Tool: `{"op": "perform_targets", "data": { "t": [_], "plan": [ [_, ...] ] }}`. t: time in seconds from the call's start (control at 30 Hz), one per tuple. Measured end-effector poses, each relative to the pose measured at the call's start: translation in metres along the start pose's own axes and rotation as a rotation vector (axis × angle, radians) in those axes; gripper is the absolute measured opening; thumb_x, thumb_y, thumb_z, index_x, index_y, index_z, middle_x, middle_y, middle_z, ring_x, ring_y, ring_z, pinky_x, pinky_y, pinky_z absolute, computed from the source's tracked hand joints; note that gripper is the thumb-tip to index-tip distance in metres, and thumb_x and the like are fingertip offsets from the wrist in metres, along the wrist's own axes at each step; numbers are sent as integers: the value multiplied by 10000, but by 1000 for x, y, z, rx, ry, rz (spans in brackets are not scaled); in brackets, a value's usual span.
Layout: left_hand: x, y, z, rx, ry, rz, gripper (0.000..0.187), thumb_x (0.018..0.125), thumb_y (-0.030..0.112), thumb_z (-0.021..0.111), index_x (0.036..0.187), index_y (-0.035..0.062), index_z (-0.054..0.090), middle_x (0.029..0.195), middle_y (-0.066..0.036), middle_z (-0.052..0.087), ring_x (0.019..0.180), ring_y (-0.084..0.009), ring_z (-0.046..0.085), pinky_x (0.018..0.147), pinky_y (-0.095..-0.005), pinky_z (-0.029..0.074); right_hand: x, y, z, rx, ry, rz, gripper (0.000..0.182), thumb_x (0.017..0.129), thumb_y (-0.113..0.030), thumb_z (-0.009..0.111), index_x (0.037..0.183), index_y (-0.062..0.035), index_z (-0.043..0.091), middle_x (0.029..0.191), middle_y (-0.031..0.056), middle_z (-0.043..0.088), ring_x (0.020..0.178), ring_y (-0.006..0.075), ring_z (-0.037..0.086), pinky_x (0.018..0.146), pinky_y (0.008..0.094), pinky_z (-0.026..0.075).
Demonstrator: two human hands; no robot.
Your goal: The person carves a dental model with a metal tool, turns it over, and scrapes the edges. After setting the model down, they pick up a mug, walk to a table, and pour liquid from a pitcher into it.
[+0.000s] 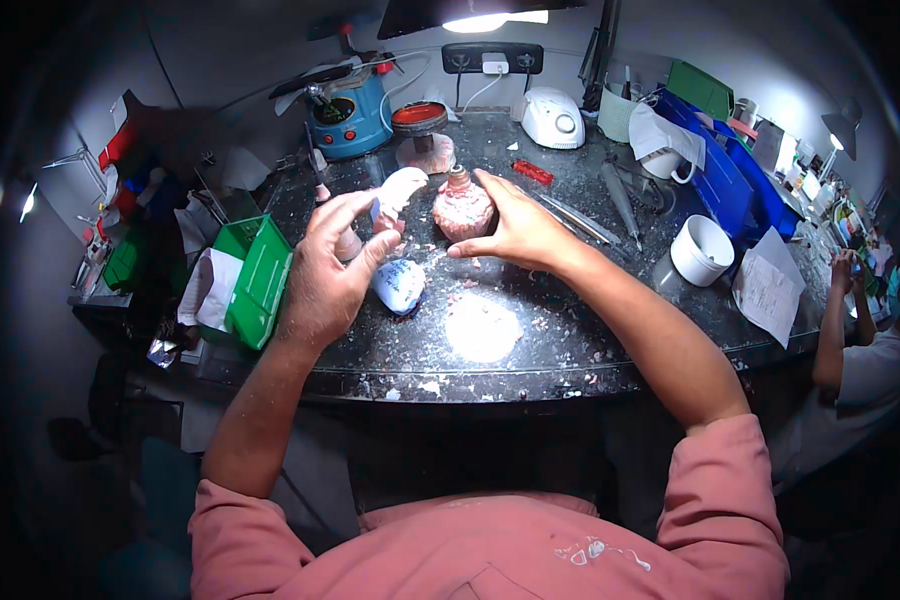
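Observation:
My left hand (328,268) is raised over the dark bench and pinches a small pink and white dental cast (398,195) between thumb and fingers. My right hand (515,228) is cupped around the right side of a pink spirit lamp (462,208) that stands on the bench, fingers touching it. Under my left hand lies a white oval plaster piece (400,284) with blue writing. A pale patch of plaster dust (482,328) marks the bench in front of me.
A green bin (258,280) sits at the left edge. Behind stand a blue machine (350,118), a red-topped dish (419,118), a white unit (553,117) and a white cup (701,250). Metal tools (580,220) lie right of the lamp. Another person (860,340) sits at far right.

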State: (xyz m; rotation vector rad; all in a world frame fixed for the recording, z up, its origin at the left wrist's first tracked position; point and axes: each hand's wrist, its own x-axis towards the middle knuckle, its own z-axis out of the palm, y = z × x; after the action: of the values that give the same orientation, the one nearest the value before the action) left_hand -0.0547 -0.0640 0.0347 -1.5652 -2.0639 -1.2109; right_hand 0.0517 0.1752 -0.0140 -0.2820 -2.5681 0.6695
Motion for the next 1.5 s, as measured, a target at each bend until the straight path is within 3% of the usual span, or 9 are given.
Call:
{"op": "perform_targets", "data": {
  "t": [0.07, 0.1, 0.17, 0.33, 0.47, 0.57, 0.73, 1.0, 1.5],
  "plan": [
    [9, -7, 1, -851, -171, -468, 307, 939, 163, 627, 1207, 13, 613, 1079, -68, 667, 1023, -167, 637, 917, -309, 483, 6, 4, 11, 46, 19, -23, 992, 649, -499, 838, 1400, -10, 415, 1367, 235, 484, 1283, 328, 487, 1076, 388, 386],
    [13, -6, -2, -1009, -176, -684, 303, 971, 227, 590, 1185, 15, 621, 1001, -49, 684, 969, -141, 647, 861, -284, 499, 8, 6, 14, 127, 25, -8, 921, 656, -446, 844, 1366, -15, 445, 1319, 214, 524, 1233, 315, 529, 1048, 383, 410],
    [18, -19, 4, -1024, -213, -664, 333, 979, 236, 571, 1212, -1, 601, 1057, -61, 669, 984, -156, 648, 875, -297, 506, 7, 12, 25, 196, 143, -35, 734, 680, -315, 834, 1271, -26, 510, 1198, 162, 604, 1115, 274, 609, 973, 363, 464],
    [55, -31, 23, -738, -184, -356, 303, 984, 241, 571, 1107, -28, 639, 951, -70, 681, 904, -158, 668, 872, -315, 519, -10, -5, -8, 345, 174, -82, 743, 664, -331, 812, 1251, -20, 478, 1171, 205, 577, 1117, 326, 589, 969, 385, 463],
    [66, -26, 43, -784, -131, -312, 296, 981, 234, 578, 1104, -26, 647, 958, -67, 679, 891, -156, 668, 833, -302, 540, -14, -7, -9, 270, 191, -109, 771, 653, -290, 811, 1276, -14, 449, 1187, 193, 570, 1092, 302, 597, 956, 367, 470],
    [54, -38, 52, -860, -118, -348, 322, 978, 221, 583, 1146, -51, 620, 985, -96, 679, 898, -156, 670, 824, -313, 551, -14, -5, -5, 176, 225, -190, 710, 656, -334, 781, 1213, -16, 477, 1103, 218, 556, 1030, 381, 592, 913, 429, 494],
    [43, -31, 56, -946, -48, -478, 322, 962, 236, 614, 1100, -54, 643, 896, -91, 681, 806, -150, 677, 769, -297, 562, -15, -5, -1, 167, 214, -132, 657, 654, -336, 790, 1157, -26, 503, 1070, 208, 561, 996, 381, 597, 873, 434, 504],
    [38, -24, 56, -869, -52, -405, 286, 951, 195, 632, 1112, -41, 637, 943, -79, 679, 823, -122, 670, 746, -244, 560, -19, -11, -2, 107, 171, -120, 703, 654, -364, 790, 1193, -14, 505, 1039, 211, 567, 978, 381, 607, 862, 445, 507],
    [38, -24, 54, -860, -2, -398, 261, 934, 193, 657, 1070, -30, 666, 880, -77, 690, 788, -138, 678, 747, -288, 565, -21, -13, -4, 69, 145, -45, 694, 642, -354, 778, 1202, -33, 523, 1065, 197, 580, 987, 366, 612, 866, 430, 505]
  ]
}}
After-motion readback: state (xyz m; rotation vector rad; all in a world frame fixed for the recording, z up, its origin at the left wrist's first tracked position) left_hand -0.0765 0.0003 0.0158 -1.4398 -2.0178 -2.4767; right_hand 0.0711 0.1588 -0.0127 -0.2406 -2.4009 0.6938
